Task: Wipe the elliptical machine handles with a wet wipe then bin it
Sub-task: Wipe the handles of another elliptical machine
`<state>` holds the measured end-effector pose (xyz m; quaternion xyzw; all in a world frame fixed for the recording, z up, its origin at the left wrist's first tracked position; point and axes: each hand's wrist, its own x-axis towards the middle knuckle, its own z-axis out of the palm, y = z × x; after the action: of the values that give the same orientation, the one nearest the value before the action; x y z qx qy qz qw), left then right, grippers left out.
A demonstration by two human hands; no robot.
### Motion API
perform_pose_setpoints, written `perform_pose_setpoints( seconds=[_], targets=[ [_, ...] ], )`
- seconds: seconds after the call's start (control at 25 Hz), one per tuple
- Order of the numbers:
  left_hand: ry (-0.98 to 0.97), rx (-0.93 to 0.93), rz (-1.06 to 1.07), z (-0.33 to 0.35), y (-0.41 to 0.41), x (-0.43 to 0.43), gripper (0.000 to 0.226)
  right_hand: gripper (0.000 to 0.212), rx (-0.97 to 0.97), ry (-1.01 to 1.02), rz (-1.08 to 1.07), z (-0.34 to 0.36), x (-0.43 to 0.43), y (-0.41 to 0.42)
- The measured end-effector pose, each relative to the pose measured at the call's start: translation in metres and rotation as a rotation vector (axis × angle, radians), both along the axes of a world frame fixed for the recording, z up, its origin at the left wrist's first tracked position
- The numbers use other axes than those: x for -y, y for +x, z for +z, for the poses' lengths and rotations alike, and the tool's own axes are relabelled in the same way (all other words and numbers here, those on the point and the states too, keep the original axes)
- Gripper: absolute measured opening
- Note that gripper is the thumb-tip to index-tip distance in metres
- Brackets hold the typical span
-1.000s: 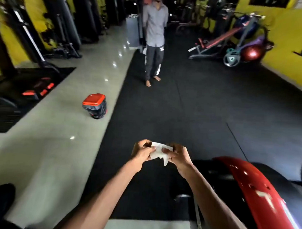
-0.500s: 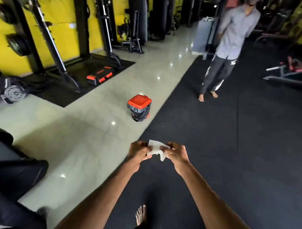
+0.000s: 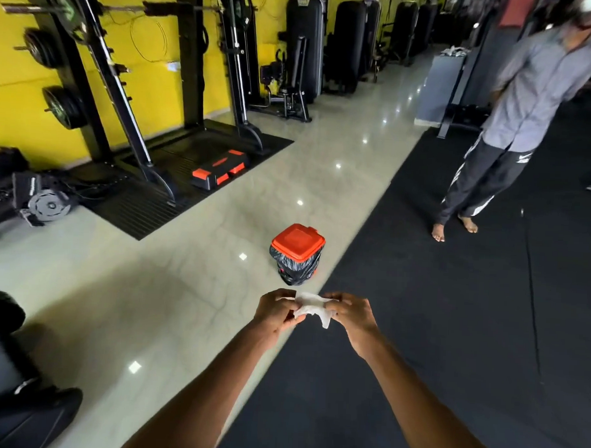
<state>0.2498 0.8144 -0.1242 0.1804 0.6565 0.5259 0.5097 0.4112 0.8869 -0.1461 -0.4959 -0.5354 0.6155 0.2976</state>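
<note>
Both arms stretch forward, left hand [image 3: 277,312] and right hand [image 3: 351,314] close together on the near side of the bin [image 3: 296,257]. Each grip pinches one end of the crumpled white wet wipe [image 3: 309,306], which is bunched between them with one corner hanging. Bin stands on pale floor [image 3: 184,287], red lid [image 3: 298,241] down, black liner [image 3: 297,272] round it; contents hidden.

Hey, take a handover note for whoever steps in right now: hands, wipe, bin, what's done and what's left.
Left hand and right hand: both pinch the crumpled wet wipe between them.
Bin: on the tiled floor just ahead, orange lid shut, black liner.
Done: elliptical out of view, so wiping can't be confirmed.
Left: reach the bin, open the lid, drop the wipe in.
</note>
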Motion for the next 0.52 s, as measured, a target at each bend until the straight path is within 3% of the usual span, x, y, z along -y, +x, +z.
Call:
perform_pose_setpoints(
  seconds=[0.08, 0.32, 0.4, 0.52],
  targets=[
    [-0.008, 0.011, 0.015, -0.013, -0.027, -0.061, 0.026, 0.028, 0.023, 0.020, 0.025, -0.012, -0.064, -0.028],
    [-0.046, 0.143, 0.164, -0.038, -0.105, -0.236, 0.014, 0.006, 0.026, -0.033, -0.014, -0.048, -0.245, -0.117],
    [-0.067, 0.088, 0.138, -0.042, -0.134, -0.286, 0.003, 0.017, 0.035, -0.002, 0.050, -0.053, -0.293, -0.149],
    [-0.128, -0.027, 0.137, -0.048, -0.178, -0.350, 0.023, 0.024, 0.073, -0.017, 0.077, -0.066, -0.358, -0.195]
  ],
)
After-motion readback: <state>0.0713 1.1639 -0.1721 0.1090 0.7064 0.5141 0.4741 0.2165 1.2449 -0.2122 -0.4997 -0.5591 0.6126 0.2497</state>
